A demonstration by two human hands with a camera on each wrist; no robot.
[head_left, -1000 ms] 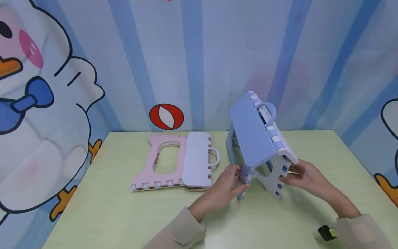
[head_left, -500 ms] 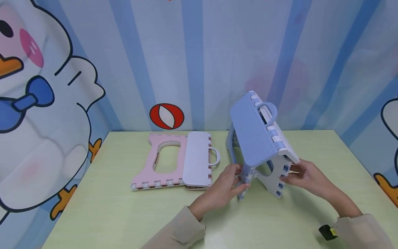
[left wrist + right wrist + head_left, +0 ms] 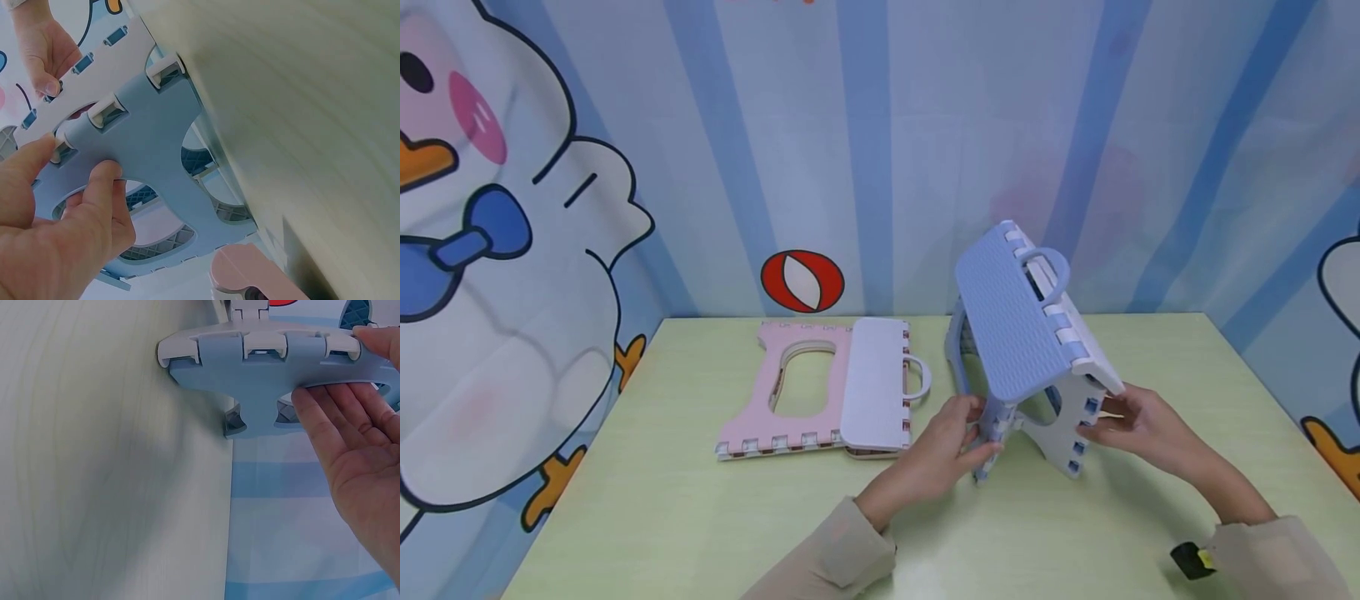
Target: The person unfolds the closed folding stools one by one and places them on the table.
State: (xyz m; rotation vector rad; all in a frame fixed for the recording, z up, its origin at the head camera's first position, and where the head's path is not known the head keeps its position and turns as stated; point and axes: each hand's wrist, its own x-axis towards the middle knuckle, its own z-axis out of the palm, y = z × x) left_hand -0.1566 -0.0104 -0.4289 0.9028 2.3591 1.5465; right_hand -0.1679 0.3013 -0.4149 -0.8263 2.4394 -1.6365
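Observation:
A blue and white folding stool (image 3: 1011,321) stands half unfolded on the table, its two-part top peaked like a roof with a loop handle at the ridge. My left hand (image 3: 936,454) grips the near edge of its left leg panel; in the left wrist view the thumb lies on the hinged edge and fingers reach into the panel's cutout (image 3: 150,212). On the other side, my right hand (image 3: 1138,429) holds the right leg panel, thumb at the edge and fingers hooked under into the opening, as the right wrist view shows.
A pink and pale-lilac folding stool (image 3: 874,383) lies folded flat on the pale green table (image 3: 647,500), left of the blue one. Behind the table hangs a blue striped cartoon backdrop (image 3: 925,150). A small black object (image 3: 1191,561) sits by the right sleeve.
My right hand and the stool's right side have edged slightly to the right, spreading it a little. The left hand and the pink stool have stayed put.

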